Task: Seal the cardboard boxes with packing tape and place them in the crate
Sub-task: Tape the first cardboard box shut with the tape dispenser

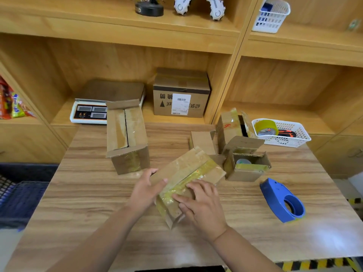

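Box [188, 169] lies slantwise at middle of table [78, 203]; left hand [146, 190] flat against its left side, thumb on top; right hand [204, 205] presses straight fingers on tape at near end; crate [19, 197] left of table; tape dispenser [282, 201] lies at right.

Crate [19, 199]: cut by left edge, blurred. Figurines [198, 6] on top shelf [117, 22]: cropped by top edge. Label [181, 104] print on shelf box [180, 85]: too small to read. Taped box [188, 171] near end: hidden under left hand [146, 190], right hand [204, 205].
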`<action>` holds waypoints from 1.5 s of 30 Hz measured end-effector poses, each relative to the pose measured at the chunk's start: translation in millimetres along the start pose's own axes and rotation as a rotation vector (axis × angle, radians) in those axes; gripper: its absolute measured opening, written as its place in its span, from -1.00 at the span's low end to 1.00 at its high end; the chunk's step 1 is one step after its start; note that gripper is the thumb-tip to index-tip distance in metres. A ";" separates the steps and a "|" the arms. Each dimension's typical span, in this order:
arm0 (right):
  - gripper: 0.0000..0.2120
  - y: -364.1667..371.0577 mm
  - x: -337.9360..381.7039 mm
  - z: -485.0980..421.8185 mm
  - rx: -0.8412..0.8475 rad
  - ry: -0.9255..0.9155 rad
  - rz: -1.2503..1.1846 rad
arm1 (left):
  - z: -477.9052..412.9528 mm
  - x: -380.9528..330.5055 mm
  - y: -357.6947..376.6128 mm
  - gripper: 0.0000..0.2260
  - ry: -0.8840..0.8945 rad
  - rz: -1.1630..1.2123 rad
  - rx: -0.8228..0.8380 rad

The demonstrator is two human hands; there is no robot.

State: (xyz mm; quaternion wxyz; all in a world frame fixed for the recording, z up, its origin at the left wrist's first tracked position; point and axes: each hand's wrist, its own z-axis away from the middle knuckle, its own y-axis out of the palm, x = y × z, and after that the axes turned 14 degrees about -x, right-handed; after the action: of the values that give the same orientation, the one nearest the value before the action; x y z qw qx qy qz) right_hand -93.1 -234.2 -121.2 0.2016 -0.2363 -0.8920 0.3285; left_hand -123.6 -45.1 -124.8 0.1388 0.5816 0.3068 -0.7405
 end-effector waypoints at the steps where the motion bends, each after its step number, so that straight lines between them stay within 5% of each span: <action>1: -0.77 -0.3 -4.2 -3.0 0.014 -0.005 0.018 | -1.9 1.1 -0.4 -0.72 -0.005 -0.004 0.009; 9: -0.74 -4.7 -45.2 -17.3 0.070 0.075 0.177 | -1.7 -2.7 -3.4 -0.72 -0.100 0.000 0.070; 15: -0.80 -4.2 -47.4 -36.8 0.014 0.297 0.196 | -0.6 -8.7 -4.5 -0.69 -0.135 0.037 0.095; 19: -0.24 10.8 -20.7 -48.4 0.217 0.432 0.272 | -5.9 -10.4 -8.4 -0.44 -0.089 0.005 0.144; 22: -0.09 24.6 -9.7 -48.4 0.271 0.465 0.270 | -6.4 -4.1 -8.4 -0.42 -0.041 -0.008 0.167; 27: -0.22 30.3 -32.2 -57.5 0.191 0.569 0.329 | -10.2 1.7 -8.5 -0.53 -0.021 -0.023 0.185; 35: -0.24 34.4 -61.0 -77.0 0.347 0.792 0.254 | -19.0 2.4 -13.2 -0.56 -0.021 -0.088 0.223; 40: -0.47 26.0 -68.0 -80.8 0.484 0.800 0.321 | -31.6 -7.9 -26.5 -0.61 -0.001 -0.159 0.344; 45: -0.57 13.3 -60.2 -61.0 0.499 0.961 0.135 | -48.2 -16.2 -42.0 -0.61 -0.017 -0.164 0.445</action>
State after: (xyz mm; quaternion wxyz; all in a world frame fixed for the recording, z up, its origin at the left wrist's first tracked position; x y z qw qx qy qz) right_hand -9.3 -228.6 -99.7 0.6150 -0.3615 -0.5772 0.3974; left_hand -105.2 14.6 -103.6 -0.0510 0.5648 0.1812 -0.8035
